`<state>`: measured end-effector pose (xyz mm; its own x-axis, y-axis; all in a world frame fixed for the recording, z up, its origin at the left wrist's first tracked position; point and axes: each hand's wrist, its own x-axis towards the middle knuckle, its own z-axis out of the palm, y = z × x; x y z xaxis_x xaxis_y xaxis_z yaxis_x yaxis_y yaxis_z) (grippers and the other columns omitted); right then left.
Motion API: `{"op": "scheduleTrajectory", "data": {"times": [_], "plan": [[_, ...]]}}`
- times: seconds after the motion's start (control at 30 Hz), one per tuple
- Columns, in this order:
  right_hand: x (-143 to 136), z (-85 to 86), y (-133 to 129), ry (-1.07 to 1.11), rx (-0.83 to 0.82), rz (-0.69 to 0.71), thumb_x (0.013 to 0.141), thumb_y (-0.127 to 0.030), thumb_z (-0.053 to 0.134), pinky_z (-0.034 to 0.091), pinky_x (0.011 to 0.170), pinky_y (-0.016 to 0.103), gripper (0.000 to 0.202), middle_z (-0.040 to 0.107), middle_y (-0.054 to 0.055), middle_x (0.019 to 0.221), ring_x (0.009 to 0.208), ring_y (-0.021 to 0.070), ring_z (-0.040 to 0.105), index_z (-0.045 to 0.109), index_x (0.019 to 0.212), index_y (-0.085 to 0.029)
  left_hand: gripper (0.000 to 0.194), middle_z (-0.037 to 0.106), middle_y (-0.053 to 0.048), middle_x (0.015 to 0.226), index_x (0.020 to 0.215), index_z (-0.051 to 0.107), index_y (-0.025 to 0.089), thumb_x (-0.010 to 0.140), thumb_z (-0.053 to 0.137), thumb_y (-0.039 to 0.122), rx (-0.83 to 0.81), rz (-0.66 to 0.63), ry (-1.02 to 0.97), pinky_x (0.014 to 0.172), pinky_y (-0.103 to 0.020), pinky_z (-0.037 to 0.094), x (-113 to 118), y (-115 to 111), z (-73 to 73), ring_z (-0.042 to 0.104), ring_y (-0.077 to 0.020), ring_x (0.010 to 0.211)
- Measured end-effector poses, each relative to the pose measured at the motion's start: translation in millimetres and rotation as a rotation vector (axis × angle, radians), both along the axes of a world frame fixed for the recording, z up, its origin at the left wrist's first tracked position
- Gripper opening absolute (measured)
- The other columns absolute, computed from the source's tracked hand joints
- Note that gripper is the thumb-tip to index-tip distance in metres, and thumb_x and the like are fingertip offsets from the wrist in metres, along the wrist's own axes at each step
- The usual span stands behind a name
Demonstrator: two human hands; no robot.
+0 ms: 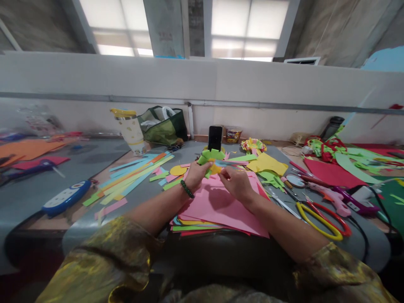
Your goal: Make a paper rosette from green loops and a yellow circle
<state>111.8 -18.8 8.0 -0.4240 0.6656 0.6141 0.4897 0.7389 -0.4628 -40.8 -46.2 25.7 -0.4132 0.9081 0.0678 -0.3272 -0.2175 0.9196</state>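
I see left hand pinching looped green paper flower, right hand curled, its grip I cannot tell, flat pink sheets beneath

No txt legible. Printed cup at back of desk, just R of phone, has lettering too blurry to read. Faint marks on grey pillar btwn windows, poss. characters, also unreadable.
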Motion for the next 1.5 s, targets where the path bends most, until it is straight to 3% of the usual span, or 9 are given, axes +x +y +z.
{"op": "scheduleTrajectory", "data": {"times": [0.37, 0.77, 1.03, 1.27, 1.5], "plan": [[-1.0, 0.6, 3.2, -0.106, 0.097, -0.022, 0.084, -0.018, 0.06, 0.038, 0.054, 0.021, 0.017, 0.065, -0.002, 0.059, 0.053, 0.0118, 0.058, 0.062, 0.067, -0.021, 0.024, 0.066, 0.002, 0.057, 0.061, 0.07, 0.015, 0.041, 0.084, 0.018, -0.018, 0.012, 0.001, 0.052, -0.023, 0.043, -1.7, 3.0, -3.3, 0.054, -0.0108, 0.053], [-1.8, -5.3, -0.4, -0.339, 0.367, -0.105, 0.09, -0.015, 0.052, 0.027, 0.054, 0.026, 0.02, 0.068, 0.006, 0.064, 0.056, 0.0156, 0.056, 0.066, 0.076, -0.017, 0.024, 0.068, 0.0, 0.064, 0.064, 0.072, 0.015, 0.043, 0.083, 0.018, -0.023, -0.007, -0.02, 0.056, -0.024, 0.045, -2.2, 4.4, -5.0, 0.056, -0.0125, 0.059], [-2.2, -2.9, -7.9, -0.513, 0.504, -0.106, 0.087, -0.002, 0.046, 0.027, 0.052, 0.027, 0.024, 0.066, 0.009, 0.064, 0.058, 0.0165, 0.055, 0.064, 0.076, -0.015, 0.025, 0.067, 0.001, 0.061, 0.063, 0.071, 0.015, 0.041, 0.082, 0.017, -0.024, -0.011, -0.042, 0.056, -0.024, 0.046, 1.0, 0.7, 0.2, 0.055, -0.0113, 0.057], [-3.4, 2.1, -14.9, -0.6, 0.542, -0.103, 0.091, -0.005, 0.048, 0.03, 0.053, 0.027, 0.025, 0.066, 0.008, 0.065, 0.06, 0.0165, 0.054, 0.066, 0.078, -0.016, 0.025, 0.062, 0.003, 0.056, 0.06, 0.068, 0.016, 0.04, 0.084, 0.016, -0.037, -0.023, -0.047, 0.054, -0.023, 0.044, 3.4, -1.7, 3.4, 0.052, -0.01, 0.054], [-3.6, 3.5, -16.9, -0.626, 0.531, -0.091, 0.091, -0.005, 0.046, 0.034, 0.056, 0.028, 0.026, 0.066, 0.009, 0.068, 0.063, 0.0179, 0.055, 0.068, 0.082, -0.016, 0.028, 0.063, 0.003, 0.057, 0.063, 0.067, 0.016, 0.043, 0.086, 0.017, -0.05, -0.028, -0.048, 0.051, -0.023, 0.041, 0.0, 1.6, -3.2, 0.053, -0.0107, 0.054]]}}
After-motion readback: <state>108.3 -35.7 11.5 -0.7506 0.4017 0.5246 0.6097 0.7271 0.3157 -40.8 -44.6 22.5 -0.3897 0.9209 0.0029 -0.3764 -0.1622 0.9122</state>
